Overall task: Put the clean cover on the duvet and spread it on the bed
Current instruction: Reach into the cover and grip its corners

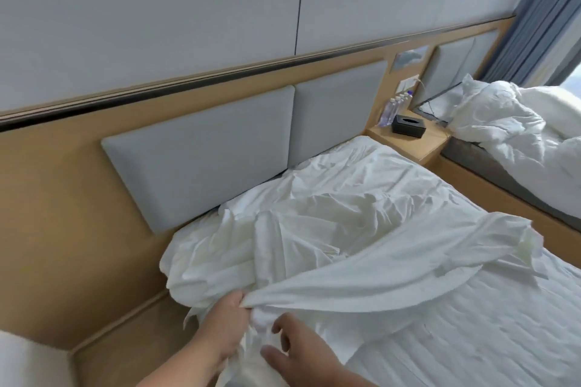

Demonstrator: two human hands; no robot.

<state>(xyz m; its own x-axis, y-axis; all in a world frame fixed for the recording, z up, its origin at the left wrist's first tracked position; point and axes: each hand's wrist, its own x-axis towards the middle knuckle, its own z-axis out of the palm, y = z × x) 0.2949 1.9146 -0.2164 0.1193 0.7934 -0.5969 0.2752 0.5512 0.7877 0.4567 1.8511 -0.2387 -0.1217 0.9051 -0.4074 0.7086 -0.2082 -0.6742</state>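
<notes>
A crumpled white duvet cover [361, 264] lies bunched across the head half of the bed [471, 349], whose striped white sheet shows at the lower right. My left hand [224, 327] pinches a gathered edge of the cover near the bed's left side, and the cloth stretches taut from it toward the right. Just beside it my right hand [301, 352] hovers over the same bunched cloth with fingers spread, holding nothing. I cannot tell the duvet apart from the cover in this heap.
A grey padded headboard [220, 141] on a wooden wall panel runs behind the bed. A wooden nightstand [415, 141] holds a black tissue box [408, 126] and water bottles [393, 107]. A second bed [503, 166] with heaped white bedding [509, 122] stands at the right, by blue curtains [540, 9].
</notes>
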